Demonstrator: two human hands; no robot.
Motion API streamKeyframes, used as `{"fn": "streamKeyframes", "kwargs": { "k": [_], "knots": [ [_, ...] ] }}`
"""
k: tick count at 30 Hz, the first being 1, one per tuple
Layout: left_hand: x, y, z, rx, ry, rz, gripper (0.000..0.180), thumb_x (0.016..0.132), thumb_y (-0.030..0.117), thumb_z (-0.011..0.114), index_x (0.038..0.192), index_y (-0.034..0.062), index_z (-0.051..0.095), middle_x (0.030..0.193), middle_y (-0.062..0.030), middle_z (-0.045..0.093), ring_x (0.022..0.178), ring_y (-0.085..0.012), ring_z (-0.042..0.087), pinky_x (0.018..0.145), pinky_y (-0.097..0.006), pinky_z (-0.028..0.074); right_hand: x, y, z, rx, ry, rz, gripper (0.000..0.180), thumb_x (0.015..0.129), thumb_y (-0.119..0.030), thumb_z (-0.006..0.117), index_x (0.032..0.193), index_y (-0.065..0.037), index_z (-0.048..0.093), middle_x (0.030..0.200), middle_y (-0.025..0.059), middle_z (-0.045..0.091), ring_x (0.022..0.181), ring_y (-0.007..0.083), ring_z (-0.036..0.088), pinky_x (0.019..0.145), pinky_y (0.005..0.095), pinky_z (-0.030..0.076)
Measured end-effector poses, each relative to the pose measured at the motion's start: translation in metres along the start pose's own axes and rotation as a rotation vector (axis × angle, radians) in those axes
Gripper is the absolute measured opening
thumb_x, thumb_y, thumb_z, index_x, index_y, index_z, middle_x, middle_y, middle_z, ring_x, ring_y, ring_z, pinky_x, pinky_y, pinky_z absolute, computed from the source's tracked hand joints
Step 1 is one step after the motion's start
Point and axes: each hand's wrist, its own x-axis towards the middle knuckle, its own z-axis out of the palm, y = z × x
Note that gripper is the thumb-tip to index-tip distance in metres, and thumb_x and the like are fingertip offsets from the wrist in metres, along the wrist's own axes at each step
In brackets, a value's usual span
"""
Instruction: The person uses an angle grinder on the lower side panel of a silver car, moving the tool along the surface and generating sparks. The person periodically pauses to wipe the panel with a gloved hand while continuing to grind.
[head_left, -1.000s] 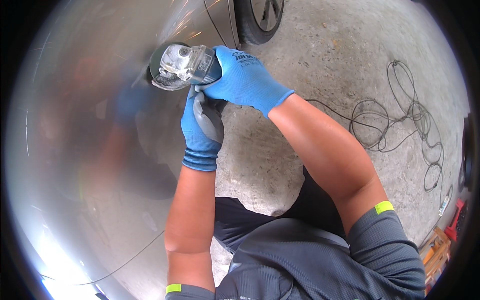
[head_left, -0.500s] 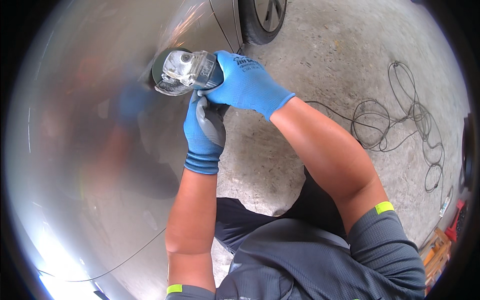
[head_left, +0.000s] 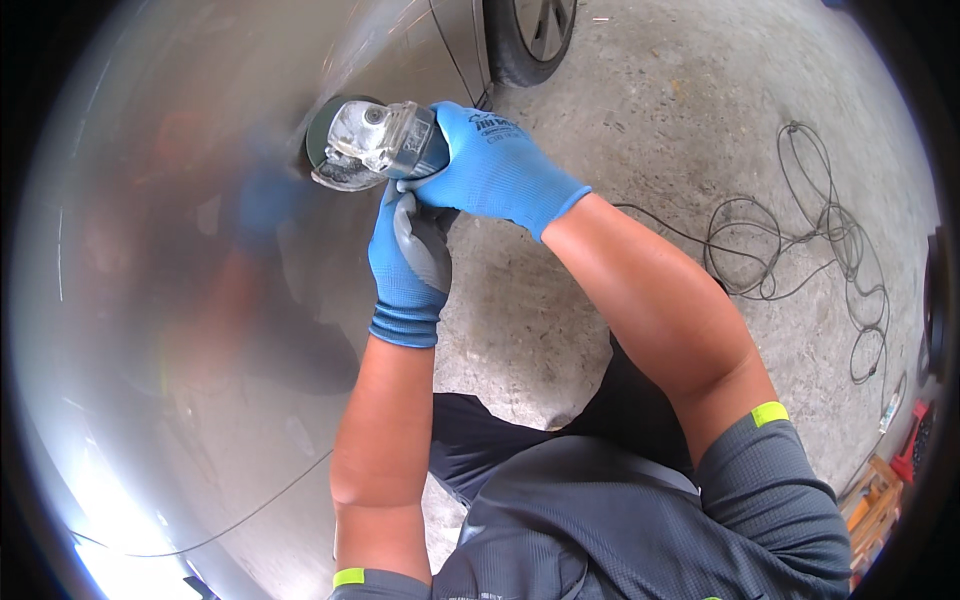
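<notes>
Both my hands, in blue gloves with grey palms, are closed on an angle grinder (head_left: 385,140). My right hand (head_left: 500,165) wraps round its blue body from above. Below it, my left hand (head_left: 412,250) grips the tool from underneath; the fingertips are partly hidden. The grinder's dark green disc (head_left: 322,128) meets the grey car panel (head_left: 230,330), and a worn metal guard covers part of the disc. Faint sparks (head_left: 372,45) streak up along the panel. The disc's exact contact spot is hidden behind the grinder head.
A car wheel (head_left: 530,40) stands on the concrete floor (head_left: 660,120) at the top. A tangled dark cable (head_left: 745,250) lies on the floor to the right, one strand running toward my hands. At the lower right are a red object (head_left: 912,445) and wooden pieces (head_left: 875,505).
The bright orange spark spray has thinned to faint streaks. My hands and the grinder have hardly moved.
</notes>
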Motion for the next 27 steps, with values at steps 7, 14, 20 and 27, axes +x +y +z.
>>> {"fn": "streamKeyframes", "kwargs": {
  "k": [7,14,20,27],
  "knots": [
    [-0.002,0.0,-0.006,-0.039,-0.023,-0.008,0.052,0.111,0.023,0.04,0.159,0.0027,0.04,0.154,-0.0136,0.049,0.137,-0.027,0.052,0.114,-0.048,0.047,-0.001,-0.005,-0.003,-0.007,-0.015,0.014,0.07,0.071,-0.047,0.09,0.117,0.0,0.065,0.11,0.0223,0.074,0.102,0.0392,0.073,0.09,0.0451,0.057],
    [0.003,-0.005,-0.019,0.281,-0.129,0.108,0.052,0.111,0.023,0.04,0.159,0.0019,0.039,0.151,-0.0145,0.051,0.136,-0.0279,0.053,0.114,-0.049,0.046,0.001,-0.004,-0.006,0.014,-0.038,0.023,0.069,0.072,-0.047,0.089,0.118,-0.002,0.064,0.111,0.0216,0.073,0.103,0.0396,0.072,0.09,0.0461,0.057],
    [-0.051,-0.007,-0.03,0.021,0.023,0.036,0.049,0.112,0.02,0.036,0.158,0.003,0.04,0.151,-0.0122,0.052,0.135,-0.0235,0.054,0.115,-0.043,0.044,-0.032,-0.031,0.008,-0.057,-0.146,0.005,0.07,0.074,-0.047,0.087,0.122,-0.004,0.061,0.112,0.0212,0.071,0.104,0.0415,0.071,0.092,0.0481,0.057],
    [-0.106,-0.035,-0.051,0.086,0.137,0.027,0.039,0.113,0.022,0.041,0.141,-0.0021,0.054,0.119,-0.0043,0.066,0.107,-0.0185,0.062,0.097,-0.033,0.05,-0.103,-0.033,0.035,0.201,-0.128,0.244,0.067,0.077,-0.043,0.087,0.125,-0.002,0.062,0.114,0.0228,0.071,0.104,0.039,0.072,0.092,0.0466,0.056]
  ]
}}
